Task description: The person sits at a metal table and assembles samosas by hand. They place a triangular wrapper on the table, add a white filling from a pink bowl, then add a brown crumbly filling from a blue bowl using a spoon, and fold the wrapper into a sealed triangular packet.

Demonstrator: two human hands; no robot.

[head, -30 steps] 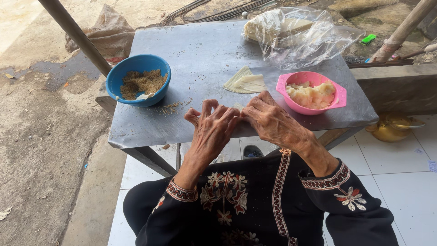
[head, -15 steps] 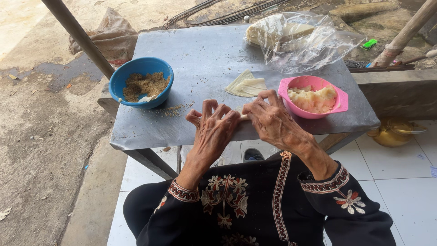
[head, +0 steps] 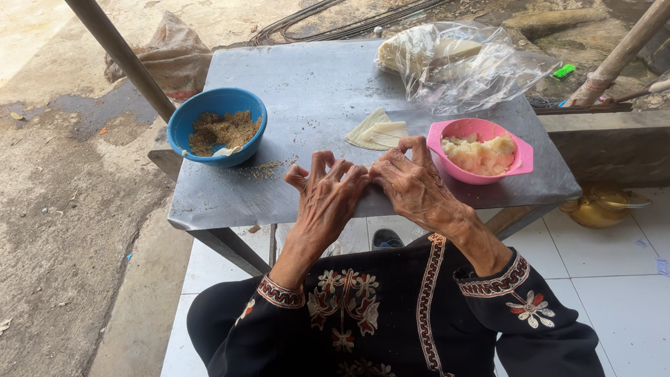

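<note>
Since a second ago little has shifted: both hands, left hand (head: 326, 197) and right hand (head: 413, 183), stay pressed together at the surface's (head: 307, 91) near edge, fingers curled, pinching something hidden, between blue bowl (head: 217, 127) and pink bowl (head: 481, 151).

blue bowl (head: 218, 127), pink bowl (head: 481, 150), grey table (head: 307, 91)

You see even, soft daylight and a sharp picture. The metal table (head: 293, 91) gives a dull sheen without glare, shadows are faint, and straight edges bow slightly outward.
</note>
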